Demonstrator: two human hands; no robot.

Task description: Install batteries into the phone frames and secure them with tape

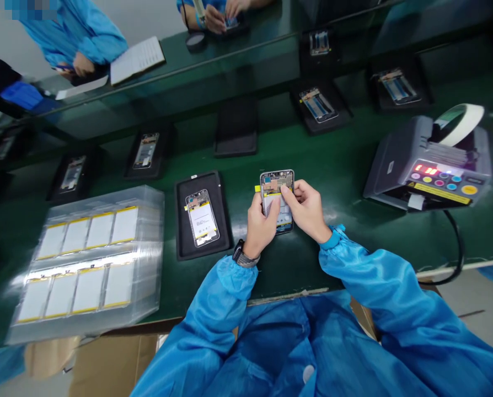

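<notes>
- Our left hand (263,219), with a black wristwatch (240,253) on its wrist, and our right hand (307,209) held an open-backed smartphone with a silver metal frame (277,199), their fingers closed narrowly around its edges.
- The phone was tilted above the dark green workbench (346,165), just in from its front edge, with a small yellow tab (257,188) sticking out on its left side.
- Between our forearms and that front edge lay a short strip of green bench; below it, a brown cardboard box (110,364) showed.
- Just left of our hands, almost touching the left one, sat a black rectangular tray (181,220) holding a second open phone (202,218).
- Farther left stood a tall stack of transparent plastic trays (147,242) filled with flat white batteries edged in yellow (124,225).
- To the right, a stretch of green bench separated us from a grey tape dispenser (426,165) with a white tape roll (457,125) and a black cable (457,248).
- Beyond our hands ran a row of black trays, most holding phones (317,105).
- Across the far bench, a co-worker's hands (215,17) in blue sleeves worked on a small device.
</notes>
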